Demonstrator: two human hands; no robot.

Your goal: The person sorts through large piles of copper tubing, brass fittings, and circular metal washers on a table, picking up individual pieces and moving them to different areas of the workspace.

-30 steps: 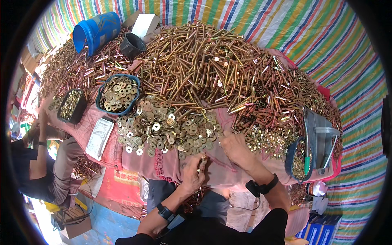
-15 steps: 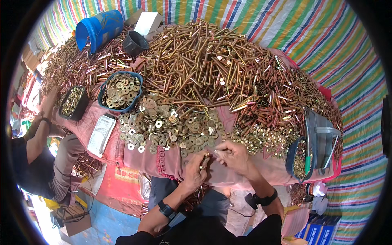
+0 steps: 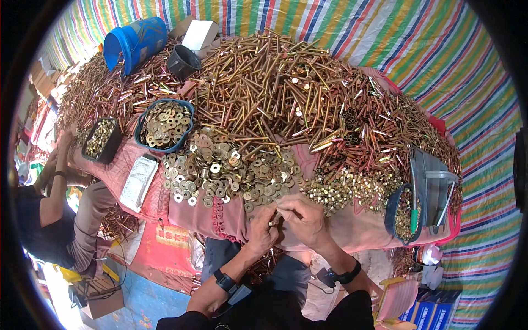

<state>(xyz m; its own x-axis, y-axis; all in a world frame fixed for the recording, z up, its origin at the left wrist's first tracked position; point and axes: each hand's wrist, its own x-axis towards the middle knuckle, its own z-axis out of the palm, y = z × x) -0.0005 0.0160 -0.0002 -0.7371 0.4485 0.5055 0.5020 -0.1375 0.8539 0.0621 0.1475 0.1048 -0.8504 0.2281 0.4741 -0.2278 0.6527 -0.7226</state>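
My left hand (image 3: 264,230) is closed around a small brass-coloured metal fastener, probably a bolt (image 3: 272,223), mostly hidden by the fingers. My right hand (image 3: 303,221) meets it, thumb and fingers pinched together at the fastener's upper end. Whatever lies in that pinch is hidden. Both hands are over the near edge of the pink cloth (image 3: 187,220). Just beyond them spreads a heap of flat round washers (image 3: 225,170). Small golden nuts (image 3: 352,190) lie in a heap to the right, and a large mound of long coppery bolts (image 3: 269,93) rises behind.
A blue tub of washers (image 3: 165,125), a dark tray of nuts (image 3: 101,140) and a silvery packet (image 3: 139,182) are on the left. At right stand a nut-filled container (image 3: 406,214) and a grey scoop-like bin (image 3: 432,181). A blue bucket (image 3: 135,44) lies behind. Another person (image 3: 47,214) works far left.
My right hand has moved left and closed in on the fastener in my left hand. The left hand has barely shifted. The other person's arm has moved slightly.
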